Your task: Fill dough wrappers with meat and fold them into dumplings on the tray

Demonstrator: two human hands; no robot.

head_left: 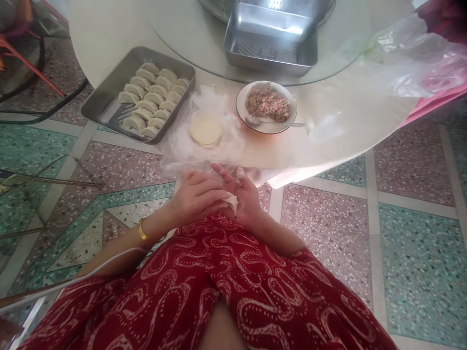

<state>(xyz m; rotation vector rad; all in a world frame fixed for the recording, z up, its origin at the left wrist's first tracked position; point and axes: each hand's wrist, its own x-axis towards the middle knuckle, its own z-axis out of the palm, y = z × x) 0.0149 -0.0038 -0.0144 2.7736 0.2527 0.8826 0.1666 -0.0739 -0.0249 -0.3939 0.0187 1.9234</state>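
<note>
Head view, single frame.

Left hand (199, 197): lower centre of the frame, over the lap, below the tabletop edge. Fingers curled over a dumpling (231, 201), pressing toward the right hand.

Right hand (245, 199): just beside and touching the left, palm up. It cradles the dumpling from beneath; fingers (223, 173) partly extended, with flour or dough on the tips.

Dumpling: pale dough, only a small corner showing between the two hands. Whether its seam is fully closed cannot be told.

Tray (104, 104): metal, upper left of the frame, on the tabletop (346, 121). Holds folded dumplings (151, 97) in three rough rows filling its upper right part. The lower left part is bare metal. Judgement: a good share of the work is done, with room for more.

Wrapper stack (206, 129): round, pale, centre of the frame, on a crumpled clear plastic sheet (178, 146), between tray and bowl. Several wrappers appear left; the count cannot be read.

Bowl (265, 106): white, right of the wrappers, still well filled with minced filling (267, 103). A spoon (273, 123) lies across its near rim, handle pointing right.

Second tray (272, 41): metal, top centre, on a glass turntable (182, 34); nothing seen in it.

Plastic bag (412, 58): upper right, clear over pink.

Judgement on progress: one dumpling in hand, many folded, wrappers and filling both remaining.
</note>
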